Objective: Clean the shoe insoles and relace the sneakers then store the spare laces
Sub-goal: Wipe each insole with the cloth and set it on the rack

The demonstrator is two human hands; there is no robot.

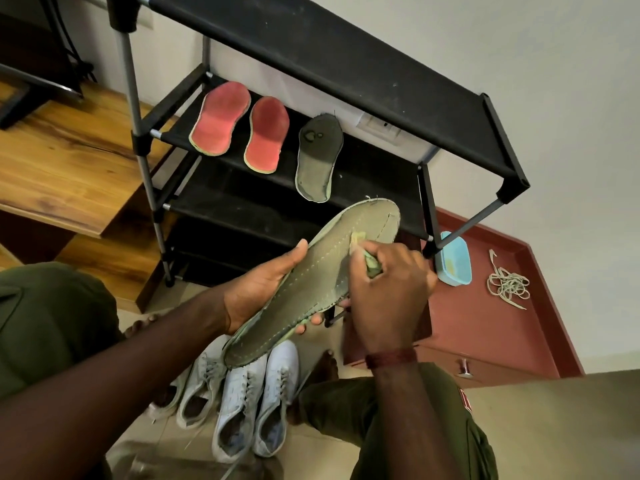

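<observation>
**Now: green insole in hand, under the cloth**

The green insole (311, 282) is held up in front of the shoe rack (346, 57), just below its middle shelf. The left hand (263, 289) cradles it from underneath at the waist, grip curled round both edges. The right hand (388, 292) pinches a small yellow-green cloth (370, 265) against the forefoot. The insole looks thin, light and floppy, so holding it under the middle seems wise. On the rack's middle shelf lie red insoles (221, 119) and a second green insole (318, 157). Sneakers (242, 393) stand on the floor below the rack. Right of it, spare laces (509, 284) and a blue box (453, 259) rest on a red cabinet (485, 323).
</observation>
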